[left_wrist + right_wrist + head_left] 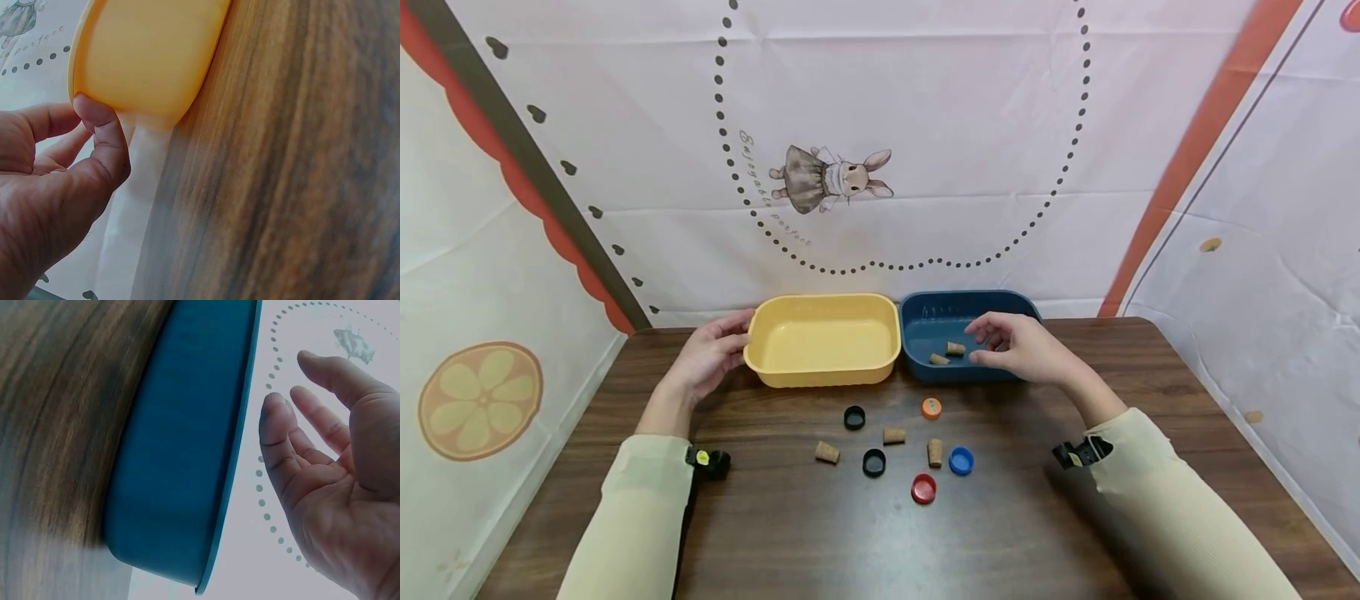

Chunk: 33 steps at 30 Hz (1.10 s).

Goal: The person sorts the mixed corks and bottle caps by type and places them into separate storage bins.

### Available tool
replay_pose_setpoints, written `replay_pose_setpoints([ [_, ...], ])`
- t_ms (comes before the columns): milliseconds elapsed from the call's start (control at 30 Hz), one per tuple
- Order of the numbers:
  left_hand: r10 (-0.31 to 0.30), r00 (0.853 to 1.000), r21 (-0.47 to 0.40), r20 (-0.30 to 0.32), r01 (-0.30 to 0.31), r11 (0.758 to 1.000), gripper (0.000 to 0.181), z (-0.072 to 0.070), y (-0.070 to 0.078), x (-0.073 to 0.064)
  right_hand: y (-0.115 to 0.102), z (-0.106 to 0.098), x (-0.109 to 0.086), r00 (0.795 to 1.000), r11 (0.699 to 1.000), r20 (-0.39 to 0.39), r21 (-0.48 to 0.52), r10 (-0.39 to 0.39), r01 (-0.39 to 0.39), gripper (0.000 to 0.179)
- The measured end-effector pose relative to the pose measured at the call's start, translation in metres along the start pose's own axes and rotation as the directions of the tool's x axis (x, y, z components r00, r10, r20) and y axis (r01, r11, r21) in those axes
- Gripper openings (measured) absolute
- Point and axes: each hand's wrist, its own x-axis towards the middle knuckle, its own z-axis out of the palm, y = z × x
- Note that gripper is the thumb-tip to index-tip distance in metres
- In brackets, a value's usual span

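At the left end of the yellow tray (pixel 822 379), my left hand (pixel 711 354) grips the rim between thumb and fingers; the left wrist view shows the thumb tip (pixel 94 107) against that end. My right hand (pixel 1026 348) hovers over the right part of the blue tray (pixel 972 372), its thumb and fingers apart. Nothing shows between them in the right wrist view. Inside the blue tray lie a cork (pixel 955 348) and another cork (pixel 938 359), left of the hand. The two trays stand side by side.
In front of the trays lie a cork (pixel 827 452), a second cork (pixel 894 436) and a third (pixel 935 452). Among them are black caps (pixel 874 462), an orange cap (pixel 931 407), a blue cap (pixel 961 460) and a red cap (pixel 923 488). A printed cloth (pixel 925 233) hangs behind.
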Motion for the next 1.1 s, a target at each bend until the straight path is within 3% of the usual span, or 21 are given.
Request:
replay_pose_setpoints([
  [267,-0.019,1.0,0.0,-0.001,0.019,1.0,0.061,0.0,0.003,0.003,-0.008,0.004,-0.017,0.999,1.0,0.035,0.024,-0.02,0.019,0.037],
  [700,0.009,1.0,-0.025,0.004,-0.008,1.0,0.062,-0.001,0.004,0.004,-0.01,0.019,-0.039,0.992,0.995,0.12,0.095,-0.043,0.032,0.039],
  [1100,-0.004,1.0,-0.033,0.013,0.004,0.999,0.062,-0.001,0.003,0.002,-0.001,0.04,-0.051,0.954,0.986,0.291,0.164,-0.067,0.019,0.048],
])
